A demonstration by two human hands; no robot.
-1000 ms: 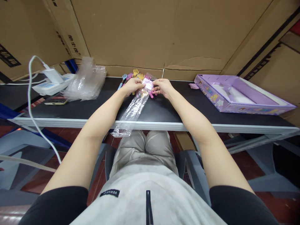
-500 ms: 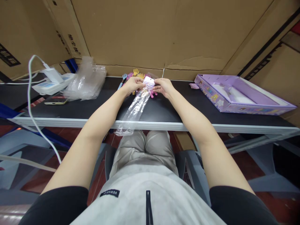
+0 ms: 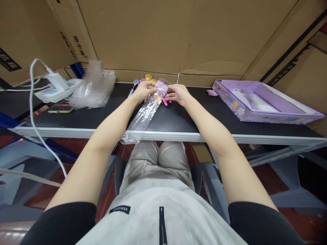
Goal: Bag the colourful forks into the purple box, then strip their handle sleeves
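Between my two hands, a clear plastic bag [image 3: 145, 117] with a pink-purple printed top [image 3: 161, 87] is stretched, and its long end hangs over the table's front edge. My left hand [image 3: 145, 91] pinches the left side of the printed top. On the right side, my right hand [image 3: 179, 94] grips the same top between thumb and fingers. Behind and under the bag lie several small hand-shaped sticks in colours: a blue one [image 3: 133, 87], a yellow one [image 3: 148, 77] and pink ones [image 3: 166, 101]. My hands and the bag partly hide them.
A stack of clear bags [image 3: 94, 88] lies left, near a phone [image 3: 60, 108] and a white power strip [image 3: 55, 92] with a charger and cable. At the right sits a purple open box [image 3: 255, 102], with a small pink packet [image 3: 212, 92] beside it. Cardboard [image 3: 163, 37] walls the back.
The printed top has tilted, its pink print now showing where glare was. The bag's hanging end has swung slightly left and up. Both hands keep their hold.
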